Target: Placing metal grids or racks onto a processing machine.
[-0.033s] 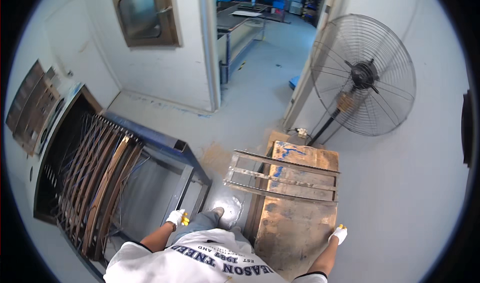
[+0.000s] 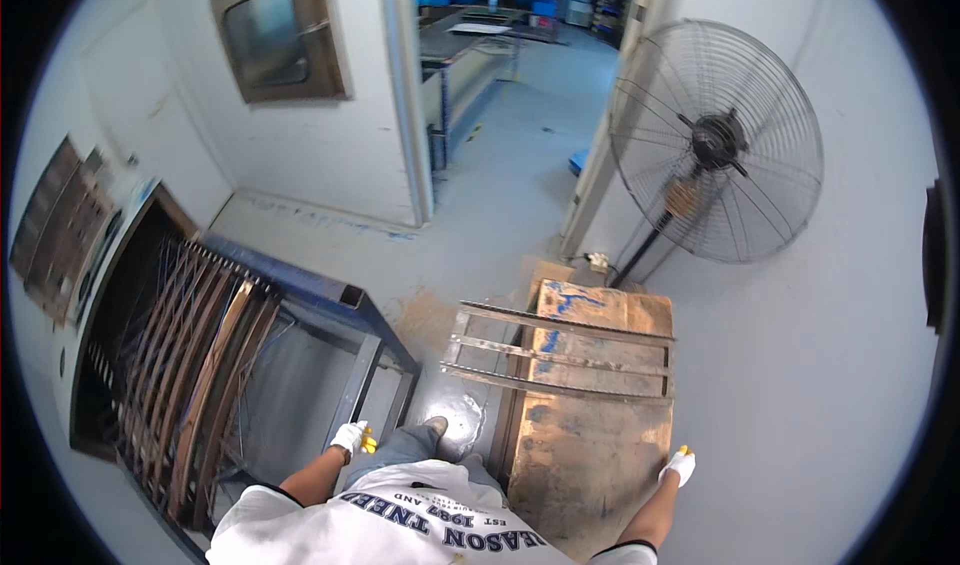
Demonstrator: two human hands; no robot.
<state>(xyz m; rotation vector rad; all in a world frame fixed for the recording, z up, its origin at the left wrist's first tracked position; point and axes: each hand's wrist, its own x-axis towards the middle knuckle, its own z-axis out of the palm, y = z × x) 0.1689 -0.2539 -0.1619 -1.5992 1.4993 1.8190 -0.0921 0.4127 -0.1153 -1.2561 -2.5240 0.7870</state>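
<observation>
My left hand point(image 2: 352, 437), in a white glove with yellow fingertips, hangs beside the blue-grey metal frame of a rack stand point(image 2: 385, 310). Its fingers are loosely bent and apart, and nothing shows in them. At the right edge of a worn, brown-topped bench point(image 2: 590, 455) is my right hand point(image 2: 679, 466), gloved the same way. It looks loosely open, with no object visible in it; whether it touches the bench I cannot tell. A metal frame with crossbars point(image 2: 560, 353) lies across the bench, its left end jutting past the edge. Neither hand touches this frame.
On the left, several curved brown strips point(image 2: 205, 365) stand in a slotted rack in front of a dark open cabinet point(image 2: 100, 365). A large pedestal fan point(image 2: 717, 143) stands by the right wall. Ahead, a doorway leads to a room with a long workbench point(image 2: 465, 50) and shelves.
The view has shifted slightly, so the fan, doorway and bench sit a little further left. Both hands stay in nearly the same place.
</observation>
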